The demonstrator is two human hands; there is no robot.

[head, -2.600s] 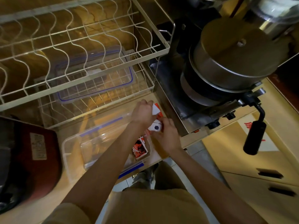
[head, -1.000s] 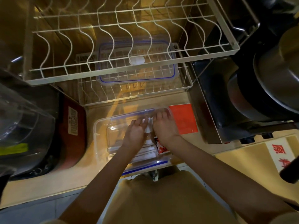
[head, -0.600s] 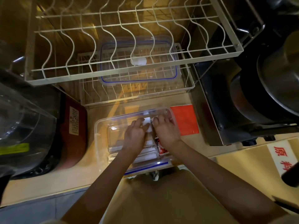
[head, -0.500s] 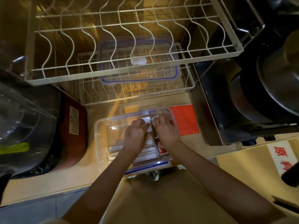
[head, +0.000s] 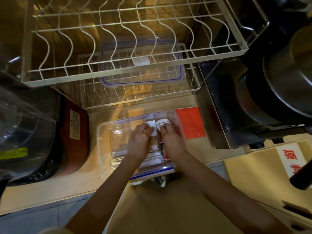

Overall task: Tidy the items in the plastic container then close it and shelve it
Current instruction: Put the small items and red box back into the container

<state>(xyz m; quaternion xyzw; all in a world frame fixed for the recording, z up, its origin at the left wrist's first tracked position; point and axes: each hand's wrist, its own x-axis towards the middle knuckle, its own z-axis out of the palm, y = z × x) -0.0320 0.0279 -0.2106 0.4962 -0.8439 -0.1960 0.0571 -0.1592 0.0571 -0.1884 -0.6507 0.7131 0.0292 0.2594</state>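
Clear plastic container [head: 104, 141] sits open on the surface [head: 50, 188] at centre frame, holding white packets [head: 152, 159] and a red-printed one [head: 164, 153]. Left hand [head: 139, 142] pinches a small white box [head: 151, 126] inside the container's far right corner; right hand [head: 170, 141] rests fingers on a rounded white item [head: 163, 124] touching it. The container lid [head: 141, 65] lies on the lower wire rack [head: 194, 85], upper centre. A red sheet [head: 190, 122] lies just right of the container.
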